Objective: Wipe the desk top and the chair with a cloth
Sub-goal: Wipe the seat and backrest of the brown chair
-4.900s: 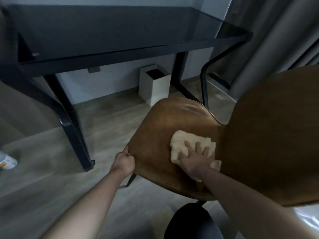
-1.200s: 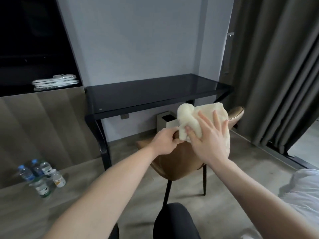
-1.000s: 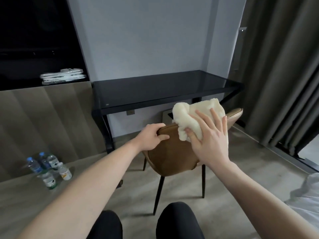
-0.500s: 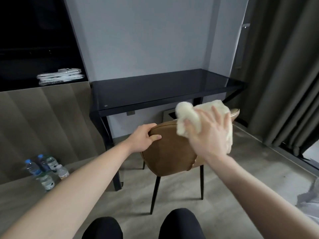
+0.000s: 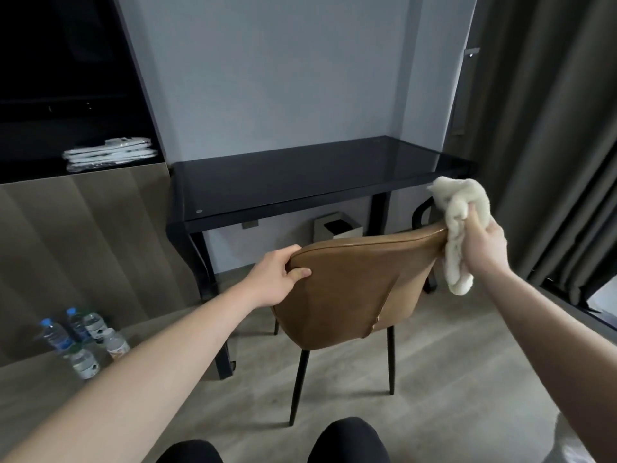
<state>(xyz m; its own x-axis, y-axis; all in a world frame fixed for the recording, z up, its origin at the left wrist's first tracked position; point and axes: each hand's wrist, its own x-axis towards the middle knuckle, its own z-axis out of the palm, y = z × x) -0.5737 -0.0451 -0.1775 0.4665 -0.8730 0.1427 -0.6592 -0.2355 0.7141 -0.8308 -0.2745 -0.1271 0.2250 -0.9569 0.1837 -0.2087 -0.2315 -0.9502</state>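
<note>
head view: left hand grips the top left corner of the brown chair back, thumb on the rear face. right hand clutches the bunched cream cloth against the chair's right corner. black desk top lies beyond both hands.

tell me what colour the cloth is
Cream, off-white cloth, seen in the head view, its only one.

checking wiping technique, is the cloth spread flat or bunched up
Bunched up. The cloth is a crumpled wad gripped in the right hand at the chair back's top right corner, one end hanging down.
</note>
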